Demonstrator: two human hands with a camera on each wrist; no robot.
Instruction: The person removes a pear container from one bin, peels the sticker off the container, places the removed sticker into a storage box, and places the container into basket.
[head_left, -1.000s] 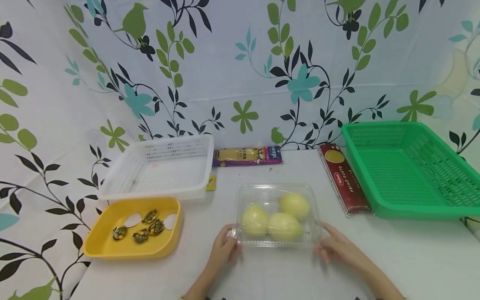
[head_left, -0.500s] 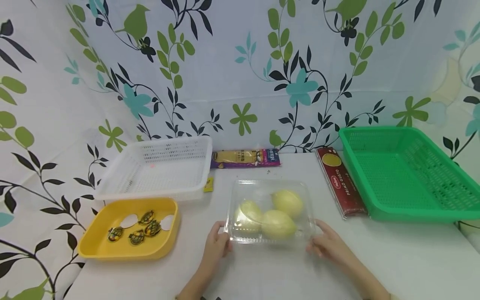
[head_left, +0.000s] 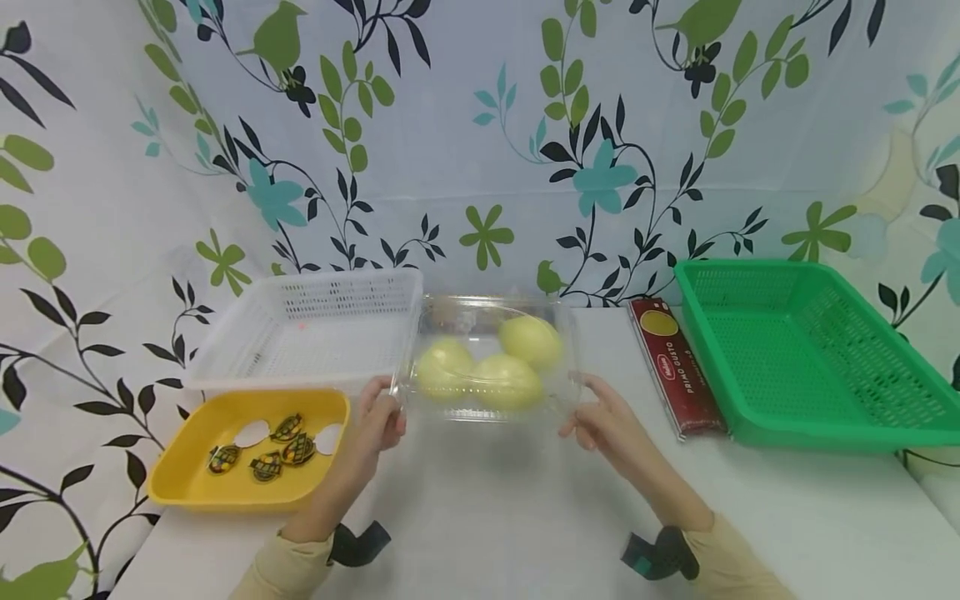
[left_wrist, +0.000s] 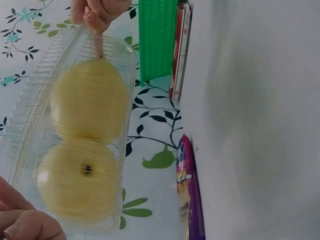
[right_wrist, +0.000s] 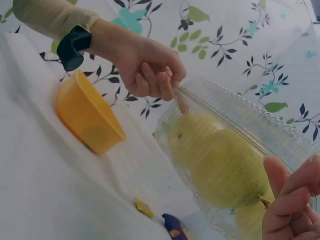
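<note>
A clear plastic clamshell box (head_left: 480,408) with three yellow-green pears (head_left: 508,382) inside is held up off the table between both hands. My left hand (head_left: 375,425) grips the box at its near left corner, thumb and fingers at the rim. On the opposite side my right hand (head_left: 606,423) pinches the near right corner, its other fingers curled below. The right wrist view shows the box tilted, with a stem on one pear (right_wrist: 227,170). In the left wrist view two pears (left_wrist: 90,100) show through the ridged side wall.
A white basket (head_left: 225,367) stands behind the left hand, with a yellow tray (head_left: 247,496) of small patterned packets and white discs before it. A dark red packet (head_left: 678,367) lies beside a green basket (head_left: 840,437). A purple packet (left_wrist: 195,200) lies behind the box.
Both hands have lifted the box of pears off the table and carried it left and away from the body, so it now covers the purple packet in the head view.
</note>
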